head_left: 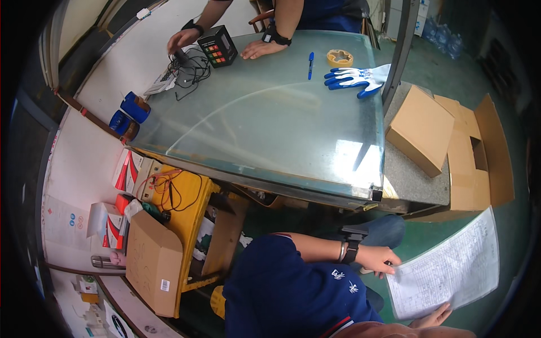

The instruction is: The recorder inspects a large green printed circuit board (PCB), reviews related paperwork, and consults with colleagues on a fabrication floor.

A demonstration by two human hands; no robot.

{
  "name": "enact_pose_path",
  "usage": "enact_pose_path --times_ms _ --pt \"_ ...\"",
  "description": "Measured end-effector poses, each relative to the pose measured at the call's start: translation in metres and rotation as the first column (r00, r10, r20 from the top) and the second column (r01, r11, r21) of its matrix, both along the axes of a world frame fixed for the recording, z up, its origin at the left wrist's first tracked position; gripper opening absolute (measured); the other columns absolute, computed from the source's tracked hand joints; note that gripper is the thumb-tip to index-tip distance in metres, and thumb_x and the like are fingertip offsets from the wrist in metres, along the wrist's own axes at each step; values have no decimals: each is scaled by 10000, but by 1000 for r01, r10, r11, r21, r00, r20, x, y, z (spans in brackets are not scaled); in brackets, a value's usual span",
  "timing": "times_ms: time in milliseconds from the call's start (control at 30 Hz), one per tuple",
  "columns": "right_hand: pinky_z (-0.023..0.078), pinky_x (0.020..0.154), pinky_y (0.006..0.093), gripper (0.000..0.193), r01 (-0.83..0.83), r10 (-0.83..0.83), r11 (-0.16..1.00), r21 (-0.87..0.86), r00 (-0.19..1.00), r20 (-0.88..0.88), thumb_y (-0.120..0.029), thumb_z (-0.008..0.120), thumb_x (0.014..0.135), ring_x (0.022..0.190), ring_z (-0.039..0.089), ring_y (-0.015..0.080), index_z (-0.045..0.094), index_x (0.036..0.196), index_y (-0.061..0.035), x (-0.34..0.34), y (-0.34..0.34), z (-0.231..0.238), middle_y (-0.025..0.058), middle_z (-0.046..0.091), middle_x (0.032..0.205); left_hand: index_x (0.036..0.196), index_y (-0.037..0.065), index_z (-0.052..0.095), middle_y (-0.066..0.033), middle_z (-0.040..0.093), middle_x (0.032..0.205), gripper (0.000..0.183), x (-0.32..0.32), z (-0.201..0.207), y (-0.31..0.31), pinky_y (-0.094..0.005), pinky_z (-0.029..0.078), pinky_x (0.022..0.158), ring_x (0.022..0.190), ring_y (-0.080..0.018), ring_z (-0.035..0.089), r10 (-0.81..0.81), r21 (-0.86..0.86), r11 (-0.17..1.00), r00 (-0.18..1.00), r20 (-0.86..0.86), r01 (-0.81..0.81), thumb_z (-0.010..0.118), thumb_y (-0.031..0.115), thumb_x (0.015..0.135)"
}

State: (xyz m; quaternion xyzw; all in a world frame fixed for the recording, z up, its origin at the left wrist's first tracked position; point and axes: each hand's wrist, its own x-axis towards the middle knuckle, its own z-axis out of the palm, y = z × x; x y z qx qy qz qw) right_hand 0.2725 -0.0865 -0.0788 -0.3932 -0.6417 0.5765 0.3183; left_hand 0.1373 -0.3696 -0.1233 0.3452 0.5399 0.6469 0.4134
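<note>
Evidently, the printed sheet point(448, 267) is held up over the green floor point(420, 232), on the near side of the glass-topped table point(265, 127) and out past that table's near right corner. Its long axis runs aslant: the narrower-looking end faces left, below the table's corner, and the other end points away to the right and upward in view. The printed face is turned up toward the camera.

The sheet's upper edge stands apart from the open carton point(482, 163), which is to the right of the table, as is the closed brown box point(421, 130). A strip of floor shows between sheet and carton, giving some room there.

The left hand point(373, 257) grips the sheet's left corner between thumb and fingers, its forearm reaching rightward along the table's near side, with a dark band point(353, 249) around the wrist. The right hand point(433, 319), farther from the table, touches the sheet's lower edge; how firmly it closes, I cannot tell.
</note>
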Motion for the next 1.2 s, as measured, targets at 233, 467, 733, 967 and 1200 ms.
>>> enact_pose_path --times_ms 233,467,733,967,1200 --pt "418 949 350 543 -6 7 998 -66 1000 11 -361 527 907 1128 469 249 381 1311 -29 7 2 -7 155 452 1286 942 -24 567 -71 597 751 170 3 -3 -1 -274 517 556 660 -134 622 12 8 1000 998 -58 -12 517 133 899" --pt "424 951 367 553 -2 3 998 -69 1000 10 -364 523 907 1126 475 264 363 1327 -42 16 3 -8 163 437 1301 977 -27 569 -76 604 780 184 4 -3 4 -279 516 570 668 -133 622 -46 5 999 998 -50 46 516 130 897" --pt "410 966 376 599 30 -27 996 -80 999 40 -387 523 900 1147 457 277 341 1342 -27 19 6 -13 173 421 1312 837 -39 523 -91 578 717 173 6 1 6 -288 504 558 655 -148 630 -23 32 999 994 -110 27 507 123 897" --pt "359 1022 417 666 129 -131 983 -130 991 -7 -411 536 886 1223 387 300 292 1376 -32 22 19 -12 179 340 1380 758 -34 489 -100 548 652 194 5 -3 5 -307 475 543 618 -167 619 38 26 999 989 -143 -35 521 113 881" --pt "359 1024 426 659 120 -129 969 -214 991 -29 -425 542 881 1236 378 302 313 1362 -37 25 33 -15 178 330 1387 795 -25 518 -126 550 665 161 5 -7 6 -361 431 575 638 -204 594 39 21 999 958 -285 -34 526 118 870"
